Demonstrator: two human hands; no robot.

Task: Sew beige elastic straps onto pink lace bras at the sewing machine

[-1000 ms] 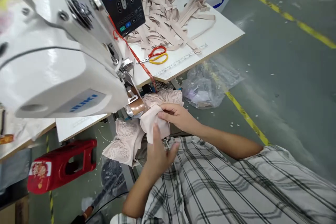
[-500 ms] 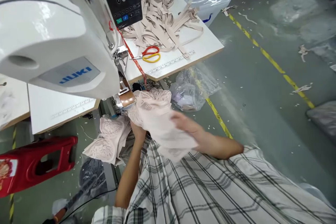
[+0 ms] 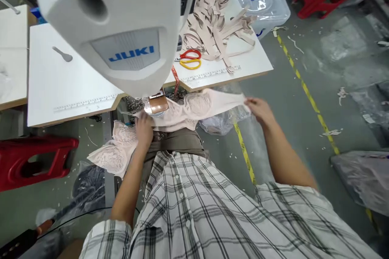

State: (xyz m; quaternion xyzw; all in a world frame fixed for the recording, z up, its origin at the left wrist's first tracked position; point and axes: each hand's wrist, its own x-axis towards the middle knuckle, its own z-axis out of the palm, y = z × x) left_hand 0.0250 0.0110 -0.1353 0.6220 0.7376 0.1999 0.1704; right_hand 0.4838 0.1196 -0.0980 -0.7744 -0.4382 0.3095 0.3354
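Note:
A pale pink lace bra (image 3: 197, 107) is stretched sideways in front of the sewing machine (image 3: 121, 28), above my lap. My right hand (image 3: 260, 110) pinches the end of its band, well out to the right. Near the machine's copper-coloured plate (image 3: 158, 104), my left hand (image 3: 144, 128) closes on the bra's other end; its fingertips are partly hidden. Left of that hand, a second lace bra (image 3: 114, 153) hangs by my leg, touched by neither set of fingers.
Scissors (image 3: 190, 60) with red and yellow handles lie on the white worktop (image 3: 75, 77), beside a heap of beige fabric strips (image 3: 209, 24). A clear plastic box (image 3: 264, 0) stands behind. Red stools (image 3: 36, 162) flank the machine, and plastic bags lie on the floor.
The bunched bra has been spread out lengthwise. My right hand has moved right with the band's end, and my left hand has shifted left. The view has turned and moved closer to the machine.

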